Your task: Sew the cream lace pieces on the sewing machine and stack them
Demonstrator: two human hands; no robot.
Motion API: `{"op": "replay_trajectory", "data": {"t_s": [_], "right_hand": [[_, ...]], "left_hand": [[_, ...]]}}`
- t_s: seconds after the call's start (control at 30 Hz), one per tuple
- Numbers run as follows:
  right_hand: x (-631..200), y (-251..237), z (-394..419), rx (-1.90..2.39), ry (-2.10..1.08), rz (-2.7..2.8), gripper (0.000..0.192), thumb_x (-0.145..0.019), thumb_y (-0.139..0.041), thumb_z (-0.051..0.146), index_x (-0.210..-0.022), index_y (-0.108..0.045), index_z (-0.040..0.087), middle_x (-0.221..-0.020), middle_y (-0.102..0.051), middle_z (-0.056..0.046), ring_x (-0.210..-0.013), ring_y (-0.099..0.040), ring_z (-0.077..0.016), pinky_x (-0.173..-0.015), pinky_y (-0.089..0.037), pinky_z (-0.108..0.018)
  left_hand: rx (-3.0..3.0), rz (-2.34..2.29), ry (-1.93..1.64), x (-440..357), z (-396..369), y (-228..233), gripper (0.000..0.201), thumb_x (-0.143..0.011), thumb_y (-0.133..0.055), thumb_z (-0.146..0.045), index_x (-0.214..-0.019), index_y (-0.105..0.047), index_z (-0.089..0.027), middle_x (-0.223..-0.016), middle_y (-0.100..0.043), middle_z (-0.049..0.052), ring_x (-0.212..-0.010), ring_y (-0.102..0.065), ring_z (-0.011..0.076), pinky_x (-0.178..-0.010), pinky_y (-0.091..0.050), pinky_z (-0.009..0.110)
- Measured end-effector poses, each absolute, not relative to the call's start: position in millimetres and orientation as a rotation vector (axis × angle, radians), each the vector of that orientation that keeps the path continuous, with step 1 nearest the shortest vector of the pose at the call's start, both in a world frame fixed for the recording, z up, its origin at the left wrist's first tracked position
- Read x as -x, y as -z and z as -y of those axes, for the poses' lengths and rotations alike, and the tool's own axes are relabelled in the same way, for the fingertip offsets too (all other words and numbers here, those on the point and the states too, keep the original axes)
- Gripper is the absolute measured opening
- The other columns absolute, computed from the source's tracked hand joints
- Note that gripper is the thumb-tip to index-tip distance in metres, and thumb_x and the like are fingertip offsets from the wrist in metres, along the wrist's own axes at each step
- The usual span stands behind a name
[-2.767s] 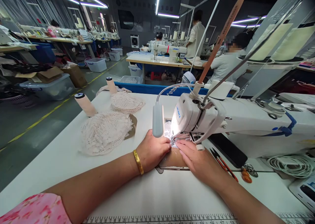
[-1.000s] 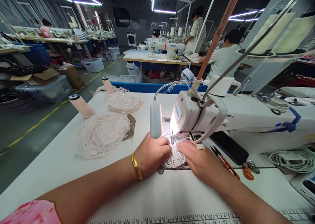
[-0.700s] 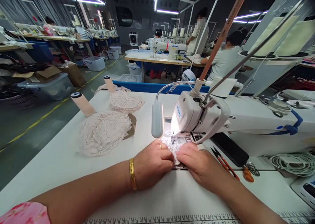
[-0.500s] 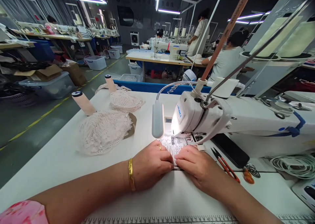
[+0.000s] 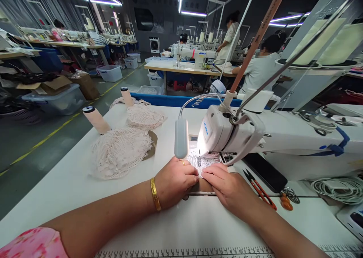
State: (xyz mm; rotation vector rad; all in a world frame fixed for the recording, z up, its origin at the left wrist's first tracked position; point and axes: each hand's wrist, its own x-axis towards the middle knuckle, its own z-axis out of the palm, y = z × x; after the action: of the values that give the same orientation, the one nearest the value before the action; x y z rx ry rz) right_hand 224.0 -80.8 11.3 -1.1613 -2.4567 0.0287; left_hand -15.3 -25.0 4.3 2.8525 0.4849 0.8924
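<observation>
White lace fabric (image 5: 199, 165) lies under the needle area of a white sewing machine (image 5: 217, 127), brightly lit from a small lamp (image 5: 181, 138). My left hand (image 5: 178, 182), wearing a gold ring and a gold bracelet, presses its closed fingers on the lace's left near edge. From the other side, my right hand (image 5: 227, 182) pinches the lace's right near edge. Both sets of fingertips almost meet in front of the presser foot. A brown strip of the machine bed (image 5: 202, 186) shows between the hands. The needle itself is hard to make out.
Two lace piles, one near (image 5: 121, 152) and one farther (image 5: 145, 116), lie left with thread cones (image 5: 96, 120) beside them. Orange-handled thread snips (image 5: 260, 190), a black phone (image 5: 265, 173) and a coiled cable (image 5: 337, 191) lie right. A ruler tape (image 5: 181, 253) runs along the front edge.
Both hands have moved slightly forward toward the machine with the lace. More of the brown bed strip now shows in front of the fingers.
</observation>
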Motion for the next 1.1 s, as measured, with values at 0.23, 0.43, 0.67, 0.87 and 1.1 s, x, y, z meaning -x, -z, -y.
{"op": "replay_trajectory", "data": {"t_s": [0.23, 0.43, 0.67, 0.87, 1.1], "right_hand": [[-223.6, -2.5, 79.0, 1.316, -0.009, 2.384, 0.049, -0.088, -0.042, -0.003, -0.121, -0.069, 0.02, -0.125, -0.072, -0.011, -0.106, -0.068, -0.0275, -0.07, -0.058, -0.035], [-226.5, 10.8, 74.3, 1.413, 0.096, 2.359, 0.053, -0.094, -0.038, 0.004, -0.138, -0.065, 0.017, -0.122, -0.073, -0.015, -0.11, -0.069, -0.0314, -0.078, -0.062, -0.041], [-230.2, 15.8, 73.6, 1.42, 0.129, 2.34, 0.051, -0.098, -0.04, 0.01, -0.144, -0.063, 0.016, -0.122, -0.072, -0.018, -0.115, -0.068, -0.0347, -0.085, -0.064, -0.048], [-226.3, 9.1, 75.6, 1.327, 0.145, 2.331, 0.049, -0.098, -0.04, 0.005, -0.14, -0.062, 0.013, -0.122, -0.074, -0.018, -0.118, -0.068, -0.0346, -0.091, -0.063, -0.05], [-209.9, -4.8, 80.6, 1.091, -0.026, 2.329, 0.041, -0.094, -0.043, 0.0, -0.125, -0.064, 0.019, -0.116, -0.074, -0.011, -0.108, -0.07, -0.0266, -0.094, -0.062, -0.043]], "left_hand": [[-2.921, -0.554, -0.887, 12.1, 14.6, -4.6, 0.023, -0.1, -0.055, -0.009, -0.093, -0.075, -0.018, -0.101, -0.077, 0.003, -0.085, -0.069, 0.0215, -0.084, -0.044, 0.043], [-2.919, -0.676, -0.799, 10.8, 10.2, -5.8, 0.024, -0.102, -0.054, -0.012, -0.094, -0.075, -0.017, -0.107, -0.078, 0.005, -0.092, -0.072, 0.0243, -0.088, -0.049, 0.045], [-2.821, -0.771, -0.7, 13.7, 13.8, -13.4, 0.016, -0.1, -0.06, -0.014, -0.111, -0.071, -0.017, -0.125, -0.072, 0.008, -0.11, -0.07, 0.0281, -0.096, -0.055, 0.045], [-2.798, -0.998, -0.549, 19.1, 11.1, -22.2, 0.039, -0.096, -0.072, -0.025, -0.133, -0.061, -0.016, -0.144, -0.061, 0.016, -0.128, -0.06, 0.0369, -0.102, -0.055, 0.052], [-2.86, -1.145, -0.03, 14.3, 36.9, -56.5, 0.017, -0.097, -0.074, -0.033, -0.1, -0.07, -0.016, -0.105, -0.074, 0.01, -0.101, -0.07, 0.0342, -0.09, -0.054, 0.05]]}}
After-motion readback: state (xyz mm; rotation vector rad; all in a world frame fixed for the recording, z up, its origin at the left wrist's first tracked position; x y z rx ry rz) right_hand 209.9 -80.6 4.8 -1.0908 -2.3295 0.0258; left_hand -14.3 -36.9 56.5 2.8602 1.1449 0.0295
